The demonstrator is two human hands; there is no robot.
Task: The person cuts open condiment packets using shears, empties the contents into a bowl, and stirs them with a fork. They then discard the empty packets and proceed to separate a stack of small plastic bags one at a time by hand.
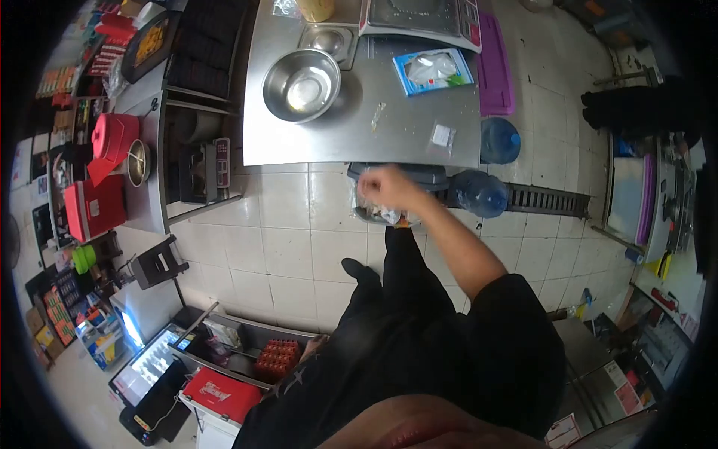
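My right hand (383, 185) reaches out over a waste bin (360, 215) on the floor, just below the near edge of the steel table (419, 142). Its fingers are curled together, and what they hold, if anything, is hidden. Crumpled pale waste lies in the bin, and the dark bin lid (426, 176) is tipped back against the table side. My left hand (315, 345) is low at my side, next to a red crate (278, 359); its fingers are mostly hidden by the sleeve.
On the table stand a steel bowl (301, 86), a scale (420, 19), a blue box of plastic gloves (432, 71) and a small white packet (442, 136). Large water bottles (482, 193) stand at its right by a floor drain grate (550, 200). A black stool (159, 262) is at left.
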